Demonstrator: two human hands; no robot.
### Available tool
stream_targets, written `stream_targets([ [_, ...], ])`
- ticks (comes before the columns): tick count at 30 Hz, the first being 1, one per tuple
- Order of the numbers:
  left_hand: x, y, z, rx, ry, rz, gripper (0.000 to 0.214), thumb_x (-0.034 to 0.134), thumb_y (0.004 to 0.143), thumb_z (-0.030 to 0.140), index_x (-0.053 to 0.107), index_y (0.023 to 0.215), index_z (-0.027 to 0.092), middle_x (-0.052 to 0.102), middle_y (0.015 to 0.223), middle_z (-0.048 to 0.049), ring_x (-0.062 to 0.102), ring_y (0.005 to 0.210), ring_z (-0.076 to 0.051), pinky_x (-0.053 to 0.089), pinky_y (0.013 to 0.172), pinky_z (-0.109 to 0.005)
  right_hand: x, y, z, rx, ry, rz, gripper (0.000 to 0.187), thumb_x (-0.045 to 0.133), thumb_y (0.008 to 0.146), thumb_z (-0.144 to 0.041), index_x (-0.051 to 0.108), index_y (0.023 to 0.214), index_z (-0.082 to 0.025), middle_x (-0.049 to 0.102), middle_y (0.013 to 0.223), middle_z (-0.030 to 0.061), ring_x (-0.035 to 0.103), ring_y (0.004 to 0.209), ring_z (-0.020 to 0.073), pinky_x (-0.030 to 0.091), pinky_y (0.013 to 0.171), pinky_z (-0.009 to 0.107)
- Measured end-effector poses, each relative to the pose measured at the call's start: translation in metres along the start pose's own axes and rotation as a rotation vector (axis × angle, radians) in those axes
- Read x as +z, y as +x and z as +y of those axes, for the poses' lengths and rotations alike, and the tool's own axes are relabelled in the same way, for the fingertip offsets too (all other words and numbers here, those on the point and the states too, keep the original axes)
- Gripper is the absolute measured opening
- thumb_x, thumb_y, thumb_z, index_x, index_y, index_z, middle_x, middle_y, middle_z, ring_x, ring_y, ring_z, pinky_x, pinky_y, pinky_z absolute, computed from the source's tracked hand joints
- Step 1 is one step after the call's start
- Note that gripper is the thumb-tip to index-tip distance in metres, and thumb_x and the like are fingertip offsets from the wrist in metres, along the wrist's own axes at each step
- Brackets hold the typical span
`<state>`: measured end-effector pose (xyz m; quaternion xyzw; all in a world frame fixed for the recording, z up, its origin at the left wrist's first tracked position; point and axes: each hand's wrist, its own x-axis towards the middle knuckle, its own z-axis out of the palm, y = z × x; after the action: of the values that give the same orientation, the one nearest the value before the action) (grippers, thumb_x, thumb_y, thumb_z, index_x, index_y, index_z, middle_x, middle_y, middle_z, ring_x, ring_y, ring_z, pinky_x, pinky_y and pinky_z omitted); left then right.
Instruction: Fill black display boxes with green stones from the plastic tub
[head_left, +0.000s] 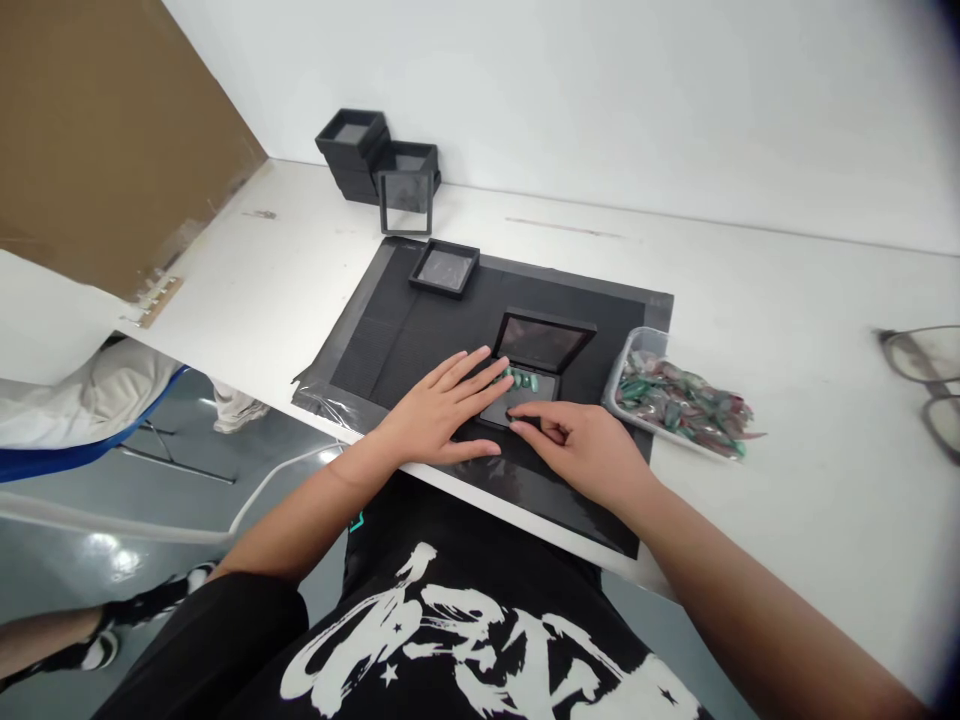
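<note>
On the black mat (420,330) at the table's (787,330) front edge lay an open black box (536,375) holding green pieces (523,379). The left hand (439,410) rested flat on its left side, fingers spread. The right hand's (585,445) forefinger touched its base, the other fingers curled; whether they pinched anything was unclear.

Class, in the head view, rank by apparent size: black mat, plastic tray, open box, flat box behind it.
1. mat
2. tray
3. open box, nearly the tray's size
4. flat box; it lies farther away, so unsure
</note>
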<state>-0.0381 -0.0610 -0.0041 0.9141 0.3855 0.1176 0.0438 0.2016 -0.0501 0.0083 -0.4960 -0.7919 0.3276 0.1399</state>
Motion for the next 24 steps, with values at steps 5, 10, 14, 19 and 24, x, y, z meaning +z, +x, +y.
stream_targets([
  [5,0.003,-0.001,0.000,0.012,0.013,0.005,0.079,0.038,0.096,0.069,0.032,0.156,0.018,0.031,0.164,-0.0030,0.014,0.157,-0.032,0.015,0.129,-0.050,0.001,-0.001,-0.001,0.003,0.009,0.003,0.033,0.056,0.092,-0.044,0.078,0.103,-0.023,0.052,0.056,-0.0029,0.047,0.049,0.0131,0.036,0.055,0.028],
  [10,0.002,-0.004,0.002,0.056,0.005,0.031,0.080,0.044,0.093,0.069,0.034,0.155,0.019,0.042,0.159,-0.0022,0.020,0.156,-0.030,0.018,0.129,-0.050,0.001,-0.002,-0.002,0.069,0.050,0.053,0.027,0.058,0.089,-0.043,0.074,0.093,-0.021,0.046,0.054,-0.0045,0.046,0.049,0.0132,0.035,0.053,0.027],
  [14,0.000,-0.006,0.002,0.053,0.011,0.035,0.079,0.045,0.093,0.069,0.036,0.154,0.021,0.040,0.160,-0.0022,0.021,0.156,-0.031,0.018,0.129,-0.049,-0.006,-0.004,-0.002,0.064,0.150,0.006,0.025,0.060,0.089,-0.042,0.070,0.087,-0.020,0.044,0.053,-0.0054,0.044,0.048,0.0127,0.036,0.052,0.027],
  [19,-0.001,-0.008,0.001,0.029,0.025,0.040,0.077,0.045,0.093,0.069,0.036,0.155,0.023,0.032,0.164,-0.0042,0.019,0.156,-0.033,0.019,0.128,-0.051,-0.013,-0.008,-0.006,0.015,0.327,-0.049,0.026,0.065,0.089,-0.044,0.070,0.082,-0.020,0.043,0.054,-0.0055,0.041,0.049,0.0108,0.036,0.049,0.026],
  [24,-0.001,-0.010,0.000,-0.007,0.014,0.057,0.072,0.040,0.097,0.066,0.035,0.155,0.024,0.030,0.165,-0.0053,0.017,0.157,-0.032,0.018,0.128,-0.050,-0.017,-0.011,-0.011,-0.118,0.856,0.009,0.017,0.078,0.081,-0.034,0.071,0.075,-0.020,0.066,0.080,0.0035,0.055,0.058,0.0107,0.045,0.046,0.023],
])
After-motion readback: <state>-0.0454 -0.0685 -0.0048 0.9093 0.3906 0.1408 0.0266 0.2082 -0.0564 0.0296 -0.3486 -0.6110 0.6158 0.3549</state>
